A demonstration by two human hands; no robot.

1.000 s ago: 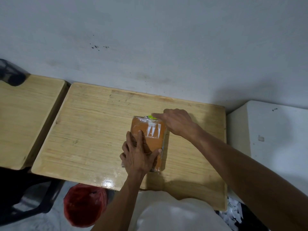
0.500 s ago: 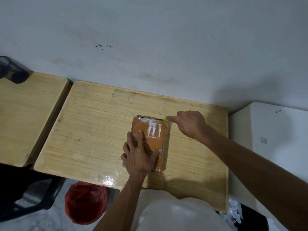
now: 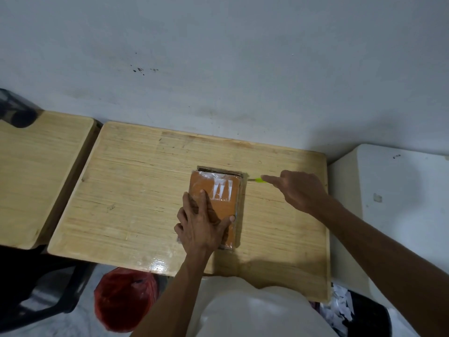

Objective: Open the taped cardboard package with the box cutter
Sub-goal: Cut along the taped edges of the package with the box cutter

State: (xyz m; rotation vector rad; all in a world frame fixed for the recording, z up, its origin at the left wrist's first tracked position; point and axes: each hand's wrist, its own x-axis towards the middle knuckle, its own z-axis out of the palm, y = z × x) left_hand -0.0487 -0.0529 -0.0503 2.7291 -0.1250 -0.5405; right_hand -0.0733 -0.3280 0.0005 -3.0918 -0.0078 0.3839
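On the table [image 3: 136,190], the left hand [image 3: 201,224] lies spread flat to pin the package [image 3: 216,205], while the right hand's [image 3: 301,190] grip pinches the box cutter [image 3: 258,180] just beside its far right corner.

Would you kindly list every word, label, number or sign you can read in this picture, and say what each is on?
None can be read.
Package: white upright marks on its orange top under the tape, with a faint line beneath them; too blurred to read as letters.
Box cutter: no marking visible.
Desk and wall: only stains and scratches.
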